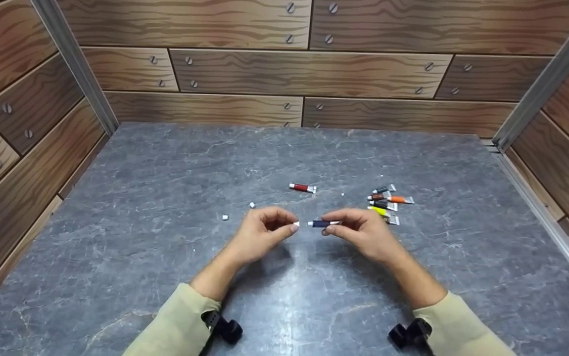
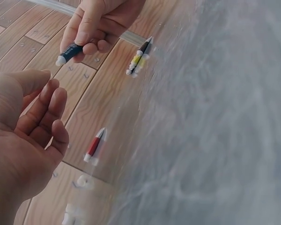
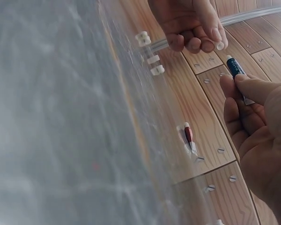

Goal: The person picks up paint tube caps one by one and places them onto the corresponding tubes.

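Observation:
My left hand (image 1: 257,237) pinches a small white cap (image 3: 219,46) between thumb and fingertips. Across a short gap, my right hand (image 1: 368,236) holds a dark blue paint tube (image 1: 318,224) between thumb and fingers, its narrow white nozzle pointing left at the cap. The right wrist view shows pale lettering on the tube, with its flat crimped end partly hidden by the hand. Both hands are over the middle of the table. Beyond them lies a red paint tube (image 1: 303,188), its white end to the left.
Two loose white caps, one nearer cap (image 1: 225,217) and one farther cap (image 1: 252,204), lie left of my left hand. Past my right hand several paint tubes lie bunched, among them an orange tube (image 1: 401,200) and a yellow tube (image 1: 378,211). Wood-patterned walls (image 1: 309,74) enclose the grey table (image 1: 190,163).

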Tool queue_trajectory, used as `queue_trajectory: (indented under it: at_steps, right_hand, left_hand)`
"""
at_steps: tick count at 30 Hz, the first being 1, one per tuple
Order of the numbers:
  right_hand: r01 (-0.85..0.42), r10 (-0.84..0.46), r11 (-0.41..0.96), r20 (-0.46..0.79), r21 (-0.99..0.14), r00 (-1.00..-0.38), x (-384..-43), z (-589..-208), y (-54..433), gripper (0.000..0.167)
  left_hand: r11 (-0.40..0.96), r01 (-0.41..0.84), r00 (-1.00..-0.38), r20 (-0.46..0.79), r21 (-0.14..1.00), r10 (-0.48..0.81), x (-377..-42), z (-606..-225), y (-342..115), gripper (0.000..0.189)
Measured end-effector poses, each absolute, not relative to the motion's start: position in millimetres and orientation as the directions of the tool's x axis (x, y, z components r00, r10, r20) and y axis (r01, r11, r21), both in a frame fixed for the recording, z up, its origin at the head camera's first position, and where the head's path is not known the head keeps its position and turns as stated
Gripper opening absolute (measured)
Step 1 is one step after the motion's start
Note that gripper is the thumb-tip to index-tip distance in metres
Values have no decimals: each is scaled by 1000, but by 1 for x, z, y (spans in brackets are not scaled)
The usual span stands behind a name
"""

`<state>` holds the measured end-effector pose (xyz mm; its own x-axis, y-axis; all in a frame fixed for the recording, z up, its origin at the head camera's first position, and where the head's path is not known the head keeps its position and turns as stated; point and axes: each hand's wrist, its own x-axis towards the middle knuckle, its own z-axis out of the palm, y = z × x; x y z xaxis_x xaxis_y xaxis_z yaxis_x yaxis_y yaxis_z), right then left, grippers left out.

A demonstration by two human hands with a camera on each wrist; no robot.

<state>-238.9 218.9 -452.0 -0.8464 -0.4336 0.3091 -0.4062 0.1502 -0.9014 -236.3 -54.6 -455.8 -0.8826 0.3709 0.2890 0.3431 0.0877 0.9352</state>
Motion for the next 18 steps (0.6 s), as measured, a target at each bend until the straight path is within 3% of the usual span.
queue_trajectory:
  at_steps: [18]
  right_hand:
    - [-377, -361, 172, 298, -910, -883, -235, -452, 215, 20]
  left_hand:
    - [94, 310, -885, 251, 946, 391, -232, -457, -49, 12]
